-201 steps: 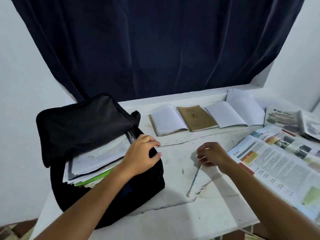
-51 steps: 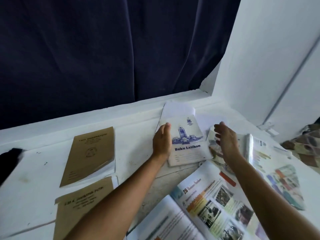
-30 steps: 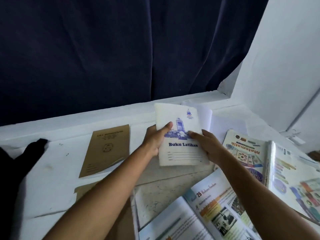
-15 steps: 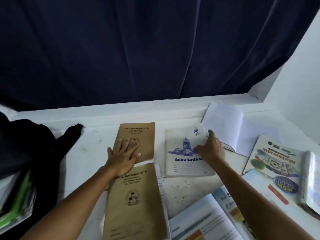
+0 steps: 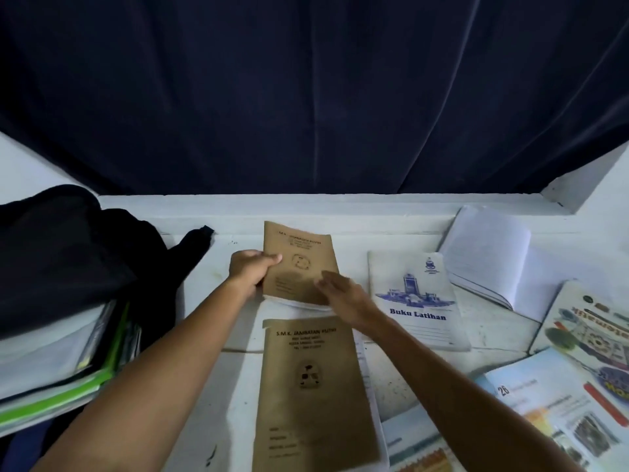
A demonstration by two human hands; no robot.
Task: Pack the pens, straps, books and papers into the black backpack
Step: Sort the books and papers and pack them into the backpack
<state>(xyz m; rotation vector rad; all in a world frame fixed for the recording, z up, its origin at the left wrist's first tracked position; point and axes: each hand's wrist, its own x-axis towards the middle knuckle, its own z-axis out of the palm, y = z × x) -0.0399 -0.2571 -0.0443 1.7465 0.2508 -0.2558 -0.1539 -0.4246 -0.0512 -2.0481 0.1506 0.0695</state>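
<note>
a brown exercise book [image 5: 299, 264] at the far middle of the white table [image 5: 235, 386] is gripped at its left edge by the left hand [image 5: 250, 272], thumb on the cover, near end lifted. the right hand [image 5: 343, 294] lies flat and open on its lower right corner. a second brown book [image 5: 313, 400] lies nearer, a white "buku latihan" book [image 5: 417, 301] to the right, the black backpack [image 5: 68, 257], already stuffed with papers, at left.

Two bare forearms reach in from the lower edge, with no sleeves, watch or bracelet showing on them. The left hand [image 5: 252, 271] and right hand [image 5: 343, 296] wear no gloves or rings; fingernails look short.
</note>
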